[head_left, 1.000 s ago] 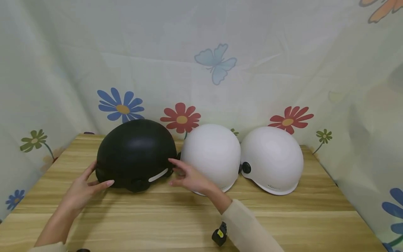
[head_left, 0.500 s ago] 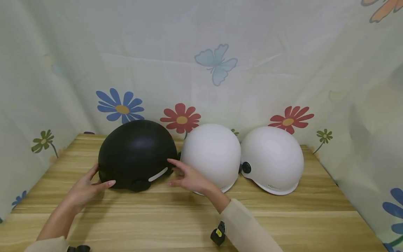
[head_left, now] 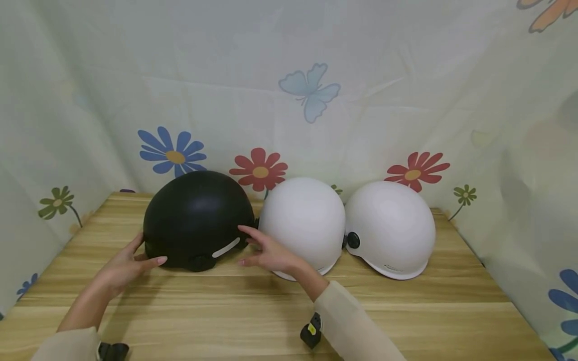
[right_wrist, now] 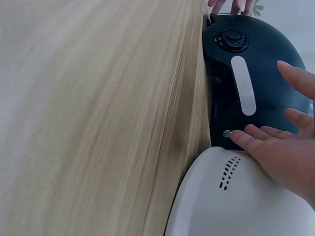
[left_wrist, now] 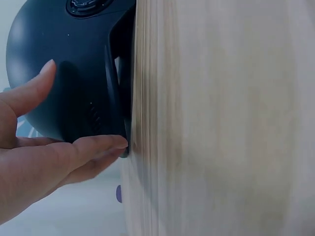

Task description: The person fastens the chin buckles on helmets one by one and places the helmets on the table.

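Note:
A black helmet (head_left: pixel 198 215) stands dome up at the left of the wooden table. My left hand (head_left: pixel 124 268) is at its left end; in the left wrist view, straight fingers (left_wrist: pixel 101 142) touch the lower rim, with the thumb held apart from them. My right hand (head_left: pixel 273 253) is at the helmet's right end, fingers loosely extended. In the right wrist view a fingertip lies beside a small round stud (right_wrist: pixel 227 133) on the black shell; whether it touches is unclear. A white helmet (head_left: pixel 302 215) stands right beside the black one, partly behind my right hand.
A second white helmet (head_left: pixel 390 225) with a black round knob (head_left: pixel 353 240) stands at the right end of the row. Behind the wooden table (head_left: pixel 217 321) hangs a flowered cloth (head_left: pixel 406 75). Small black devices (head_left: pixel 310 333) are at both wrists.
The left end of the black helmet has shifted slightly to the right, and my left hand has moved right with it. My right hand and the white helmets have barely moved.

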Action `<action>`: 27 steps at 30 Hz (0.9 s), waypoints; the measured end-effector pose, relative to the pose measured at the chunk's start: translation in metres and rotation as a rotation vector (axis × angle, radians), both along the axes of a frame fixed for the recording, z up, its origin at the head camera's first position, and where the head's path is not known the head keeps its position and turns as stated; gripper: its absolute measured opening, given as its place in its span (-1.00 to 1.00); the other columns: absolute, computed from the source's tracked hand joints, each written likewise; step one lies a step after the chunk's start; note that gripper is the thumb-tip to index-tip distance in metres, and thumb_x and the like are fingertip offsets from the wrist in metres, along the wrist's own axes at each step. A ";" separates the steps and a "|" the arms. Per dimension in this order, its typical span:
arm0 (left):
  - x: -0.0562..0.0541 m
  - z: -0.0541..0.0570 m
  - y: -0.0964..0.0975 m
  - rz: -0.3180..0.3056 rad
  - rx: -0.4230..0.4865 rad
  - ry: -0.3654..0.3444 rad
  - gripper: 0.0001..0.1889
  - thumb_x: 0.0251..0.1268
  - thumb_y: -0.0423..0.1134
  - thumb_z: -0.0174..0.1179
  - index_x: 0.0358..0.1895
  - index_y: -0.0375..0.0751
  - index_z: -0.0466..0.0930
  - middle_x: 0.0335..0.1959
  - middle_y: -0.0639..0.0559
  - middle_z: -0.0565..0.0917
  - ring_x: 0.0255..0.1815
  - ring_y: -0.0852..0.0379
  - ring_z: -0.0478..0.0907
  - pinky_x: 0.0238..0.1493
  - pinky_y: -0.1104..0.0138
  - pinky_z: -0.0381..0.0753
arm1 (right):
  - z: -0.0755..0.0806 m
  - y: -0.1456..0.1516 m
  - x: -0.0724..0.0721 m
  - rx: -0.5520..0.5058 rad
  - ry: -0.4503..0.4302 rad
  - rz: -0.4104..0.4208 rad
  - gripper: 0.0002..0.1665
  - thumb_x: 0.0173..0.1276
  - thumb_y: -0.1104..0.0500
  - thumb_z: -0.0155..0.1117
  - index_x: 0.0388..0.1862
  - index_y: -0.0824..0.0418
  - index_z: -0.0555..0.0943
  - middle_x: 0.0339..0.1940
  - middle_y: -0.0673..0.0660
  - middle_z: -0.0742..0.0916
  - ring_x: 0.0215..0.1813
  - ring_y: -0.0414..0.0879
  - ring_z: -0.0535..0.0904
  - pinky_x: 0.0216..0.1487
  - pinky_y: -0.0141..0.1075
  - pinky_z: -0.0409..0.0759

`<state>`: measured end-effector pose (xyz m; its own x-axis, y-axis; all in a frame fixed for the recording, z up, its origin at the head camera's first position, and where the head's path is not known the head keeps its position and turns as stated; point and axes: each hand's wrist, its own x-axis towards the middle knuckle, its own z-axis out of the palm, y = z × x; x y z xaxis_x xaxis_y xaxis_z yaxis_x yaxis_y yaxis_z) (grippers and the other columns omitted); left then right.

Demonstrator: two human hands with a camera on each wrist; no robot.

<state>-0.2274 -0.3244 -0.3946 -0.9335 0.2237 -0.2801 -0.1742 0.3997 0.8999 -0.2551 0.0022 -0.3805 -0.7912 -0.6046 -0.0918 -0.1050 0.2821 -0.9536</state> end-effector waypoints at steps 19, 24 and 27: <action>-0.010 -0.003 0.000 -0.010 0.039 0.051 0.10 0.24 -0.18 0.18 0.35 -0.12 -0.73 0.33 -0.40 -0.59 0.26 -0.58 -0.31 0.12 -0.30 0.00 | 0.001 0.001 -0.002 -0.003 0.015 0.014 -0.05 0.13 0.29 0.34 0.43 0.11 0.08 0.42 0.04 0.18 0.38 0.08 0.12 0.31 -0.04 0.13; -0.010 -0.002 0.001 0.003 0.033 0.050 0.10 0.24 -0.18 0.18 0.35 -0.12 -0.72 0.33 -0.40 -0.58 0.27 -0.56 -0.31 0.12 -0.30 0.00 | 0.006 0.007 0.002 0.010 0.020 0.028 -0.08 0.15 0.26 0.34 0.43 0.10 0.09 0.41 0.10 0.22 0.35 0.12 0.19 0.27 -0.06 0.22; -0.009 -0.001 0.001 0.008 0.023 0.056 0.10 0.23 -0.16 0.18 0.35 -0.13 -0.72 0.34 -0.42 -0.54 0.27 -0.56 -0.30 0.13 -0.29 0.01 | 0.010 0.016 0.004 0.022 0.018 0.033 -0.09 0.16 0.22 0.33 0.43 0.06 0.10 0.38 0.14 0.26 0.29 0.12 0.29 0.16 -0.18 0.38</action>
<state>-0.2359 -0.3232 -0.3957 -0.9493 0.2222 -0.2226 -0.1268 0.3774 0.9173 -0.2509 0.0177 -0.3703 -0.7724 -0.6286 -0.0911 -0.1316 0.2986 -0.9453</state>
